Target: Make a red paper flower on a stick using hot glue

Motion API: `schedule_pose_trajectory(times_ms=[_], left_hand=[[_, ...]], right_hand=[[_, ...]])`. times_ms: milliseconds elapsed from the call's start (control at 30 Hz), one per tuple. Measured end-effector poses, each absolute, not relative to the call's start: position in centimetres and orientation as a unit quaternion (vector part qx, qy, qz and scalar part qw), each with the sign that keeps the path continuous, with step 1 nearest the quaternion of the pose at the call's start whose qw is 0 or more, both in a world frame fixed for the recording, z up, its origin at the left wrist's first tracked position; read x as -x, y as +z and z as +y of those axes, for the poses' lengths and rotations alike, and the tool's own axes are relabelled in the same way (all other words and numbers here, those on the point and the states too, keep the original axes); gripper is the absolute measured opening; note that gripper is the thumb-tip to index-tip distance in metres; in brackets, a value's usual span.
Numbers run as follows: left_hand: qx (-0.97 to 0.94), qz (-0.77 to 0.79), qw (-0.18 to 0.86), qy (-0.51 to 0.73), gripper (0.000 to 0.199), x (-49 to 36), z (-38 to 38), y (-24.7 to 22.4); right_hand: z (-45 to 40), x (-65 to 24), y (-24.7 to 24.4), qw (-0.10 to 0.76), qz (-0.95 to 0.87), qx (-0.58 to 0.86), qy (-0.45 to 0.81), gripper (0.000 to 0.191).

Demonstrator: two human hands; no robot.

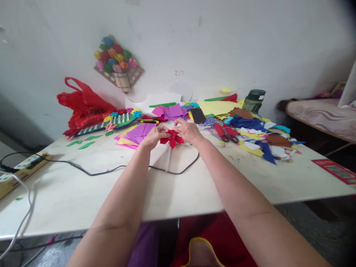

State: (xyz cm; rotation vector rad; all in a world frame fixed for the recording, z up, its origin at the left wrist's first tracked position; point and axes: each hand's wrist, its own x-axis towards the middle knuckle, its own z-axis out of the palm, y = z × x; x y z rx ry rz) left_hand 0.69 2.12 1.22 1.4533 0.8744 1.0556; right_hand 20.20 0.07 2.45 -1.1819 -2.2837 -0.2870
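Note:
Both hands meet over the middle of the table around a red paper flower (172, 139) with pointed petals. My left hand (156, 135) pinches the flower's left upper side. On its upper right, my right hand (187, 130) has its fingers bent and pressed together at the flower; what exactly the fingertips grip is too small to tell. A pale, thin stick shows between the hands. Below the flower, a whitish translucent strip (168, 159) stands out against the tabletop. Purple paper sheets (140, 133) lie just left of my left hand.
Scissors (229, 137), a phone (198, 115) and paper scraps (250, 126) lie right of the hands. A green bottle (253, 101) stands behind. Leftward are a red bag (86, 105), green paper leaves (86, 145) and a power strip (23, 170); its black cable (91, 174) crosses the table.

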Motion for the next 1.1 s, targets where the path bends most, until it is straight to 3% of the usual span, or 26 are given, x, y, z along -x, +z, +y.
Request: schedule_pose_trajectory(times_ms=[1100], left_hand=[[-0.646,0.388,0.517,0.406,0.037,-0.7,1.6,1.7]], right_hand=[[1.5,-21.2,1.2,0.318,-0.850,0.416,-0.052,0.021]])
